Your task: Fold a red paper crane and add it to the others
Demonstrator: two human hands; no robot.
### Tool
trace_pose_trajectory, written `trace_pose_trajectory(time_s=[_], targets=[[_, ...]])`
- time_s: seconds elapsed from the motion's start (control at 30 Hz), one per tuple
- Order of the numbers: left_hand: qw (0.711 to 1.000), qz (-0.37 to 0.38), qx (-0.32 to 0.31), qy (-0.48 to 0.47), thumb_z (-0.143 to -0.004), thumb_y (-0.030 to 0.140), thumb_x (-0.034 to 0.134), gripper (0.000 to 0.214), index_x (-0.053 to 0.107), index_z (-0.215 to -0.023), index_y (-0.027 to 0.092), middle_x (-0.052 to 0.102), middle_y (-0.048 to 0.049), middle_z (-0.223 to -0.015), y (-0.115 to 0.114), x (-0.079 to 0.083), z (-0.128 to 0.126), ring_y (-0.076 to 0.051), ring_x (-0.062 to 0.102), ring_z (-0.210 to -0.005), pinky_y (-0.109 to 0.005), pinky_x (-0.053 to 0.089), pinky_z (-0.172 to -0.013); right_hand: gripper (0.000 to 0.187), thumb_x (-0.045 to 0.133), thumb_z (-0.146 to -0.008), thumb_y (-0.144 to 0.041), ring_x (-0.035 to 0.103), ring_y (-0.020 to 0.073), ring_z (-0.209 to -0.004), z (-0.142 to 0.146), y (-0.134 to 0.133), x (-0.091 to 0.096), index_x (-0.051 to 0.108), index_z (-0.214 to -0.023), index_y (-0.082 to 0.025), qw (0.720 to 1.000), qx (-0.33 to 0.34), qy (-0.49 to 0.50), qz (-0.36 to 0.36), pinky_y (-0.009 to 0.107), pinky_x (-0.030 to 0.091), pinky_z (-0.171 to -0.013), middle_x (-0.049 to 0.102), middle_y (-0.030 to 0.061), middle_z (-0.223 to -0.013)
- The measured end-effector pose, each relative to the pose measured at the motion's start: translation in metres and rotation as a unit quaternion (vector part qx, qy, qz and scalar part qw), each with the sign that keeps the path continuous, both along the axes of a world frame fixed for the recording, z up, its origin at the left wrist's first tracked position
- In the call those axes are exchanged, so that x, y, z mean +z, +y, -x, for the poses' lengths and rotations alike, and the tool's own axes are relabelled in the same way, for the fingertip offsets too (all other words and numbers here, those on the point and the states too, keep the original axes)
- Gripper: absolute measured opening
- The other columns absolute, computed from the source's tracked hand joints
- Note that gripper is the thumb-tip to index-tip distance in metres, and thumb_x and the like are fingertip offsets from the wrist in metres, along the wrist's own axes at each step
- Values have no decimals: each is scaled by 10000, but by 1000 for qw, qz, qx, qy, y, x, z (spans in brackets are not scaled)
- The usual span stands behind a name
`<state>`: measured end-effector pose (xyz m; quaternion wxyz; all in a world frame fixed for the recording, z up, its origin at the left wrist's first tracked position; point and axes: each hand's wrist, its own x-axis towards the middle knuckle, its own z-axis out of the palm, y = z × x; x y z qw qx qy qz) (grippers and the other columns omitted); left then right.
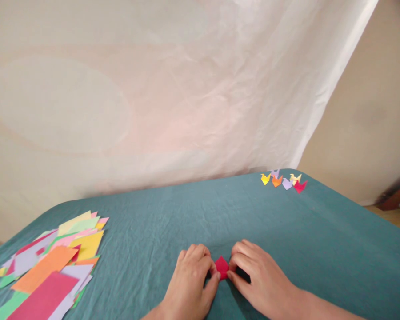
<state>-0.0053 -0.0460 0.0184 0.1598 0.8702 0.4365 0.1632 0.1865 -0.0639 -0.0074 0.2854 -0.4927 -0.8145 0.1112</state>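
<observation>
One folded red paper point(222, 268) sits pinched over the desk point(173, 218) between the fingers point(212, 288) of my left hand point(192, 279) and right hand point(258, 273); uneven tugging, I judge, could tear it.

The counter point(160, 231) is covered in wrinkled teal cloth point(336, 258), its far edge rising from left to right. At lower left lies a loose heap of overlapping papers point(43, 295): red, orange, yellow, green, lavender, pink and cream. Near the far corner, right of centre, six birds point(277, 181) sit clustered: two lavender, the others yellow, orange, cream and red. Whether the red paper point(222, 266) at bottom centre touches the cloth is unclear.
</observation>
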Motion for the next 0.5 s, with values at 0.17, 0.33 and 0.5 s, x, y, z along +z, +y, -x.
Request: trace_pose_trajectory(time_s=[0.17,0.33,0.5], targets=[[1000,-22,4,7,-849,130,504,118,544,-750,179,565,-33,-869,-1,-4,0,-202,503,-840,-322,367,-728,205,475,-858,-86,530,173,-697,-6,-9,5,648,-833,-193,989,61,-71,-111,311,406,-690,593,25,-698],[1000,-21,9,16,-841,125,500,117,533,-743,179,561,-33,-876,-1,-4,-1,-207,495,-849,-331,364,-734,269,509,-802,-109,563,182,-614,-9,-17,4,656,-1012,-193,969,105,-158,-156,316,392,-621,627,22,-621],[1000,-9,8,15,-840,121,496,118,533,-746,180,558,-29,-879,1,-3,-2,-206,487,-853,-337,356,-742,267,519,-797,-119,576,181,-569,-9,-18,1,657,-1018,-182,961,108,-200,-158,321,376,-586,638,15,-596]])
